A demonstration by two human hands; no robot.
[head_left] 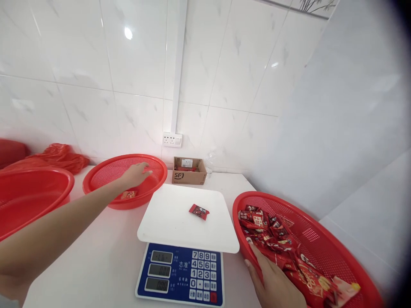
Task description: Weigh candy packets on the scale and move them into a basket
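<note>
My left hand (137, 175) reaches over the red mesh basket (96, 167) at the back left, its fingers apart with nothing between them. A small wrapped snack (129, 195) lies in that basket below my wrist. At the lower right my right hand (278, 282) holds the near rim of another red basket (321, 233), thumb outside and fingers inside. Red snack packets (279, 239) fill part of it. Between my hands stands a digital scale (181, 273) with a white pan (170, 222). One red packet (199, 211) rests on the pan.
Behind the scale, an open cardboard box (189, 177) stands by the tiled wall, holding something red. A further red basket (35, 196) is at the far left, with red plastic bags (54, 156) behind it. A wall socket (172, 139) is above the table.
</note>
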